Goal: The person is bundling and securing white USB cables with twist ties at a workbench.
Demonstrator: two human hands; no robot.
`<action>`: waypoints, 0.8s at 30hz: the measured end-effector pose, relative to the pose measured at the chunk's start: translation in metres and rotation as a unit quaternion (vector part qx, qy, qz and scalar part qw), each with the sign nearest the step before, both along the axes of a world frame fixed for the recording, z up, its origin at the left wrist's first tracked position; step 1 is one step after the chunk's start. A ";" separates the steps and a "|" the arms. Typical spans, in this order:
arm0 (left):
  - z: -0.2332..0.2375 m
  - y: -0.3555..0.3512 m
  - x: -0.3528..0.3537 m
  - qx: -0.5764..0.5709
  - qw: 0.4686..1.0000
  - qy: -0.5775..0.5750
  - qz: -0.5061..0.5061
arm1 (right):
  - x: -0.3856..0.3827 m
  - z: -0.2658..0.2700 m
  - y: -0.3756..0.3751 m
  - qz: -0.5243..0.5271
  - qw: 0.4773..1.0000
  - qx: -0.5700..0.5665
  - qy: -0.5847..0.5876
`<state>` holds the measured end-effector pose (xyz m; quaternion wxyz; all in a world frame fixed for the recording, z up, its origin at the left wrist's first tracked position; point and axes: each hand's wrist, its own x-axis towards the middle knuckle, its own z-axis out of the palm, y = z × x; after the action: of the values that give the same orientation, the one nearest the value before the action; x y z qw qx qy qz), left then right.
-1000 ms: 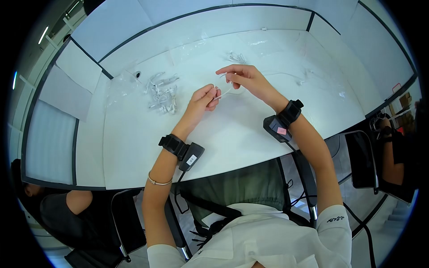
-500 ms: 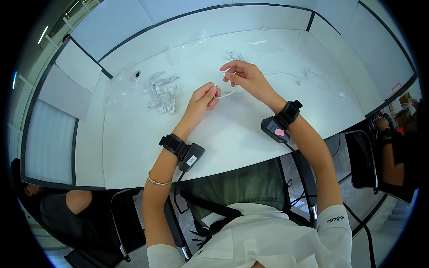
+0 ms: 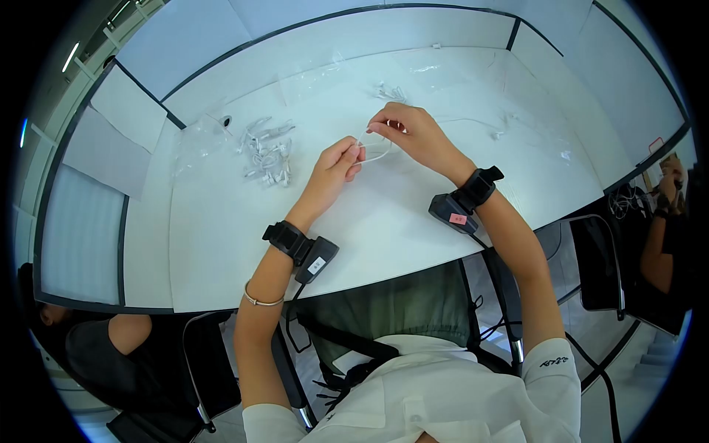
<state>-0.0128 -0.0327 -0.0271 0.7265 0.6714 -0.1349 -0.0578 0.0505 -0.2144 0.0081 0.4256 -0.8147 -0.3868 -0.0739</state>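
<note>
A thin white cable (image 3: 378,157) bends in a loop between my two hands above the white table. My left hand (image 3: 337,168) is closed, with thumb and fingers pinching the cable. To its upper right, my right hand (image 3: 410,130) has its fingertips pressed together on a thin part of the same cable. The ends of the cable are hidden or too small to make out. Left of my hands lies a pile of bundled white cables (image 3: 267,156). A smaller white cable bundle (image 3: 391,92) sits just beyond my right hand.
A loose white cable (image 3: 473,120) stretches across the right side of the table (image 3: 354,244). Clear plastic (image 3: 199,144) lies at the left. Low partitions (image 3: 354,37) enclose the far sides. Other people sit at left (image 3: 103,354) and right (image 3: 653,251).
My right fingers have curled in and drawn together on the cable. My left hand has barely moved. The person at right has raised a hand.
</note>
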 end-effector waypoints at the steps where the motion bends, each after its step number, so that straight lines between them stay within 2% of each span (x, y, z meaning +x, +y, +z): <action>1: 0.000 0.000 0.000 0.001 1.000 0.001 0.002 | 0.000 0.000 0.000 -0.002 1.000 0.000 -0.007; 5: 0.001 0.001 0.000 0.014 1.000 -0.003 0.002 | 0.002 -0.002 0.000 0.014 0.998 0.046 0.051; 8: -0.003 0.001 0.001 0.025 1.000 -0.017 0.008 | 0.002 0.003 -0.001 0.055 0.973 0.063 0.215; 11: 0.000 0.002 0.000 0.039 0.999 -0.017 0.008 | 0.005 0.004 -0.002 0.084 0.953 0.077 0.282; 15: 0.003 0.001 -0.001 0.052 0.998 -0.003 0.020 | 0.004 0.002 0.000 0.068 0.946 0.085 0.305; 21: 0.004 0.001 -0.002 0.063 0.998 -0.003 -0.012 | 0.001 -0.001 0.001 0.028 0.981 0.053 0.187; 24: 0.002 0.001 -0.001 0.048 0.999 -0.009 -0.014 | -0.005 0.007 0.002 0.033 0.970 0.058 0.232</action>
<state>-0.0142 -0.0319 -0.0256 0.6913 0.7039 -0.1478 -0.0683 0.0453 -0.2124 0.0154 0.5525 -0.7702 -0.2995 0.1090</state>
